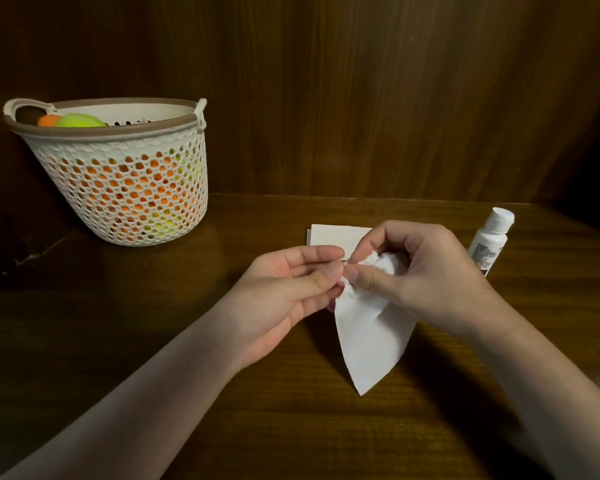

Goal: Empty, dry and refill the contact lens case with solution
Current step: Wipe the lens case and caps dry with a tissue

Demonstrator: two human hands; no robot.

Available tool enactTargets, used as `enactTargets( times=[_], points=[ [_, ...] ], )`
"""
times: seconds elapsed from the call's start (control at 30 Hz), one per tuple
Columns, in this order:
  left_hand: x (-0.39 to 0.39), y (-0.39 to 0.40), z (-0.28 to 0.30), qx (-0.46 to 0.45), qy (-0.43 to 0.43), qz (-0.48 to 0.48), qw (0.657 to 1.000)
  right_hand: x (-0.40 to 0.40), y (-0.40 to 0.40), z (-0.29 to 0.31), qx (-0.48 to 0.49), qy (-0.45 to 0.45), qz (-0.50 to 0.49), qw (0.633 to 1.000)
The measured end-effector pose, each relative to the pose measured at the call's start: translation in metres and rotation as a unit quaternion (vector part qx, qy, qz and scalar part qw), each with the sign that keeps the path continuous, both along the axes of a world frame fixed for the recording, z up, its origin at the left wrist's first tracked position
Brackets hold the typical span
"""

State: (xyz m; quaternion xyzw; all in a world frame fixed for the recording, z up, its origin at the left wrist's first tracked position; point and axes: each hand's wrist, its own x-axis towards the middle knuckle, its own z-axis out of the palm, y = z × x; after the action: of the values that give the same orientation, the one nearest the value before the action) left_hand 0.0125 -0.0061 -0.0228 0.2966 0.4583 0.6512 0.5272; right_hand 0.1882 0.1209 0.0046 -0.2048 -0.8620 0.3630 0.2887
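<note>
- Left hand [284, 292]: palm turned inward, thumb and fingers pinching a small pale-purple item, judged to be the case [340, 284]; only slivers of it are showing between the fingertips and below them.
- Right hand [420, 271]: fingers curled and pinching a bunched part of the tissue [371, 337], pressing it against the case where the two hands are meeting; the loose tail of the tissue is hanging toward the desk [222, 410].
- Key relation: the case is lying just right of the left fingertips and just left of the right thumb, held above the desk; its long axis cannot be told, since both hands are covering it.
- Step, as judged: drying is under way; refilling is not yet begun.
- Bottle [490, 242]: standing tilted on the desk just beyond the right hand, cap on, so the right hand is the nearer one for reaching it.
- Folded paper [336, 235]: lying flat behind the hands.
- Basket [125, 178]: standing well apart at the far left.
</note>
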Motion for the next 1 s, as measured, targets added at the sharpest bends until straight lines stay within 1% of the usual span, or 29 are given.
enactTargets(
  times=[0.1, 0.23, 0.33, 0.47, 0.6, 0.7, 0.87, 1.0],
  points=[
    [0.001, 0.001, -0.001, 0.009, -0.005, 0.018, 1.000, -0.002, -0.002, -0.001, 0.013, -0.020, -0.017, 1.000],
    [0.001, 0.001, -0.001, 0.015, -0.018, 0.046, 0.999, -0.002, -0.003, -0.001, -0.017, -0.020, 0.012, 1.000],
    [0.001, 0.001, -0.001, 0.016, -0.021, 0.056, 0.998, -0.001, -0.004, 0.000, -0.021, -0.024, 0.013, 0.999],
    [0.003, 0.001, -0.003, 0.017, 0.003, 0.057, 0.998, -0.004, -0.010, -0.003, 0.016, -0.008, -0.010, 1.000],
    [0.001, 0.000, -0.001, 0.020, 0.019, 0.054, 0.998, -0.006, -0.013, -0.006, -0.023, 0.045, -0.023, 0.998],
    [0.000, -0.001, 0.001, 0.014, 0.040, 0.046, 0.998, -0.009, -0.015, -0.008, -0.035, 0.066, -0.051, 0.996],
    [-0.001, -0.002, 0.002, 0.016, 0.060, 0.045, 0.997, -0.014, -0.018, -0.011, -0.042, 0.070, -0.074, 0.994],
    [0.000, -0.001, 0.003, 0.018, 0.038, 0.051, 0.998, -0.015, -0.017, -0.014, -0.045, 0.054, -0.090, 0.993]
  ],
)
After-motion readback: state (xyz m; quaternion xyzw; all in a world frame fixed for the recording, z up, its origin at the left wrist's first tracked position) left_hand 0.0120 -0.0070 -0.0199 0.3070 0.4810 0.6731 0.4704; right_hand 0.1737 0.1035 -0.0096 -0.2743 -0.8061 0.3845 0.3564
